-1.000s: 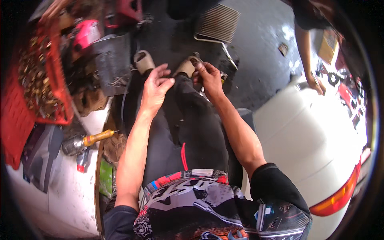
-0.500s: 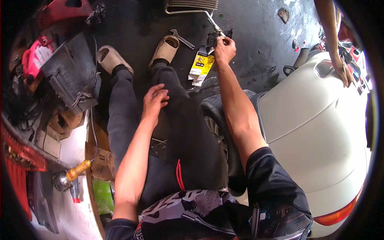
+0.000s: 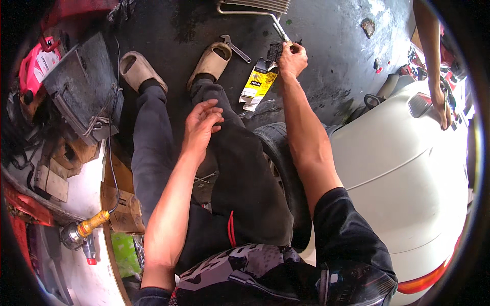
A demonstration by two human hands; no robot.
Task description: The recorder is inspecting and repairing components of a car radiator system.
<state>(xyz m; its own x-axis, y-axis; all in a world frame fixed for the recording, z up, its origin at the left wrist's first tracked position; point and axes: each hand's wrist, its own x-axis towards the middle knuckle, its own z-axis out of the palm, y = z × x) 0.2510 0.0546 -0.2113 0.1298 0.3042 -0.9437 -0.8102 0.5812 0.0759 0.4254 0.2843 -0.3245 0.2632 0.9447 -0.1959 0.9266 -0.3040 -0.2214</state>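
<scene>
My right hand (image 3: 292, 59) reaches far forward, its fingers pinched around the lower end of a silvery metal pipe (image 3: 280, 30). That pipe runs up to a finned metal coil (image 3: 263, 5), cut off by the top edge of the view. Just below that hand, a yellow, white and black carton (image 3: 258, 86) lies on the floor. My left hand (image 3: 203, 122) hovers over my leg with nothing visible in it, its fingers apart and slightly bent. Beyond my shoe, an adjustable wrench (image 3: 236, 49) rests on the dark floor.
To the right are a car tyre (image 3: 286, 168) and a large white car bumper (image 3: 393, 168), which another person's hand (image 3: 442, 109) touches. On the left stand a pink jug (image 3: 38, 66), a dark metal box (image 3: 84, 84) and a corded yellow-handled tool (image 3: 84, 228). Tan slip-on shoes (image 3: 210, 64) cover my feet.
The view has shifted slightly. My right hand keeps its grip on the pipe end, and my left hand stays over my leg. The other person's hand remains at the bumper.
</scene>
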